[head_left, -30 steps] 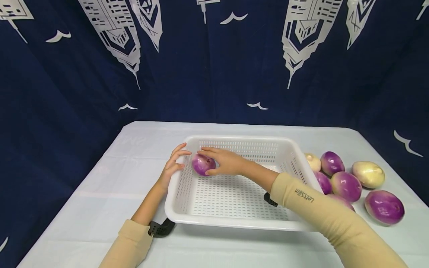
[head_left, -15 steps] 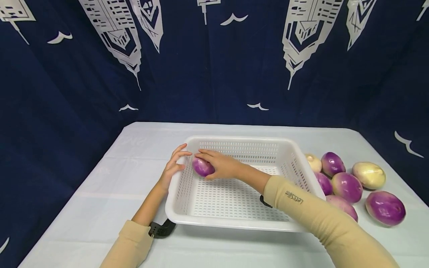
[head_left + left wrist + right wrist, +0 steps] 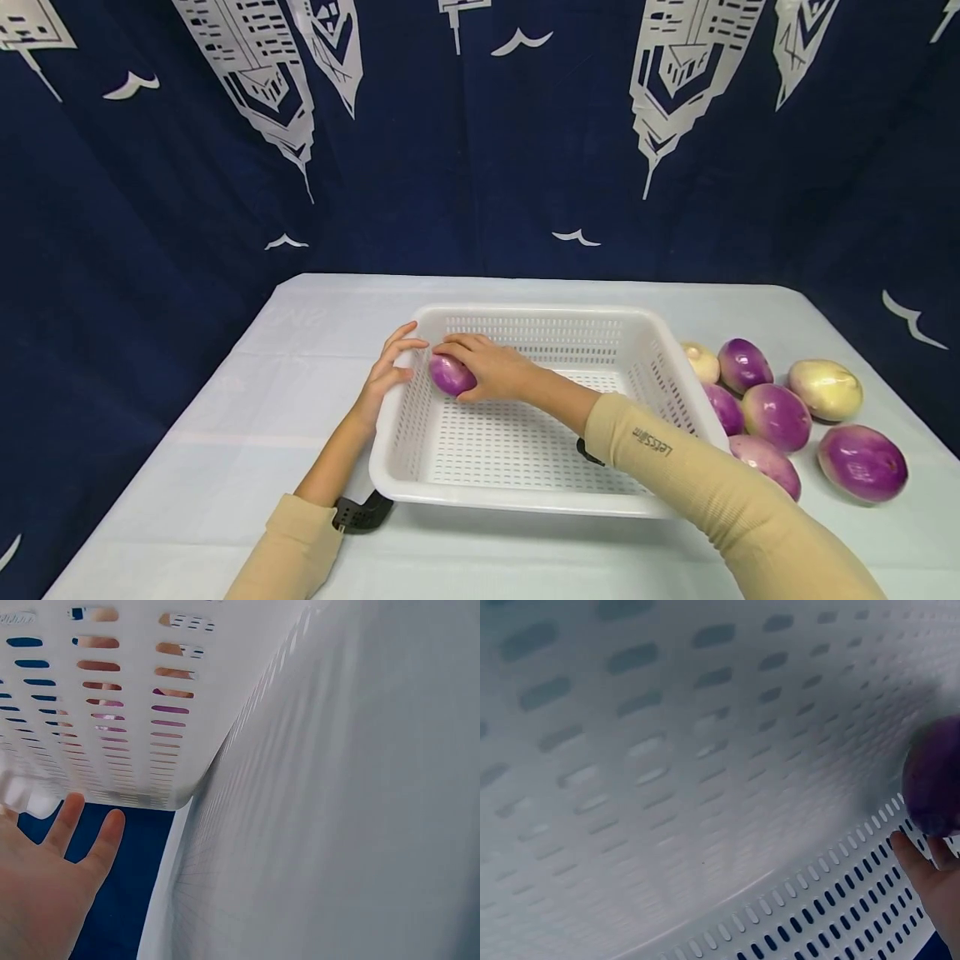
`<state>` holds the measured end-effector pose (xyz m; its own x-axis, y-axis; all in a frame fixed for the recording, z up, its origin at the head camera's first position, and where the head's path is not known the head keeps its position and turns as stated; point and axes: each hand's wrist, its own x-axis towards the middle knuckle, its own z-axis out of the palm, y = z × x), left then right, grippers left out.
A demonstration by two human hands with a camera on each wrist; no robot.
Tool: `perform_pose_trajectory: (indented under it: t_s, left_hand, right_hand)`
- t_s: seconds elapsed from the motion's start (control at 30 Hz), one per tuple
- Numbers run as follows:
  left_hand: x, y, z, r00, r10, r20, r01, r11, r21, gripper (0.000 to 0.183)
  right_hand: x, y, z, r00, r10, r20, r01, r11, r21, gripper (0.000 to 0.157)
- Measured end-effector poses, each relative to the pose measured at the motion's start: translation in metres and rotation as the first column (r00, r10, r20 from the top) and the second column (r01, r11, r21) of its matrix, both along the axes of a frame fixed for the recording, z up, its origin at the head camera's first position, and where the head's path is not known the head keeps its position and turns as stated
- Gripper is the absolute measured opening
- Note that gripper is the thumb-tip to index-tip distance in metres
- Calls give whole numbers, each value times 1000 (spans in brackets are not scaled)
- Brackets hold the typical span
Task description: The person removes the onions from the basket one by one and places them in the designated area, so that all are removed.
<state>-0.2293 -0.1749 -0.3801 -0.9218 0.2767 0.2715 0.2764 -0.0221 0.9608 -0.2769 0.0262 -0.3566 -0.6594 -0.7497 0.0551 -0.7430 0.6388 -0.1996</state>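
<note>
A glossy purple round vegetable lies in the white perforated basket, against its left end. My right hand holds it, fingers over its far side and thumb on the near side. In the right wrist view the vegetable shows dark at the right edge, beside fingertips. My left hand is at the outside of the basket's left rim, fingers spread, with the tips at the rim. The left wrist view shows that hand below the slotted basket wall.
Several similar vegetables lie on the white table right of the basket, among them a purple one and a pale yellow one. A dark blue patterned cloth hangs behind the table.
The right hand has lowered over the vegetable and shifted slightly left with it. The vegetable has turned, so its dark spot is out of sight. The left hand has stayed put.
</note>
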Motion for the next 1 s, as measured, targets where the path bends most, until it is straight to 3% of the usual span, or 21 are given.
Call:
perform_pose_trajectory:
  t_s: [0.5,1.0]
  left_hand:
    - [0,0,0,1000,-17,1,17,1000,14,42]
    - [0,1,-2,1000,2,-7,-2,1000,17,44]
  right_hand:
    - [7,1,17,997,63,-40,-64,997,-45,66]
    - [10,19,45,999,-41,-18,40,998,-51,62]
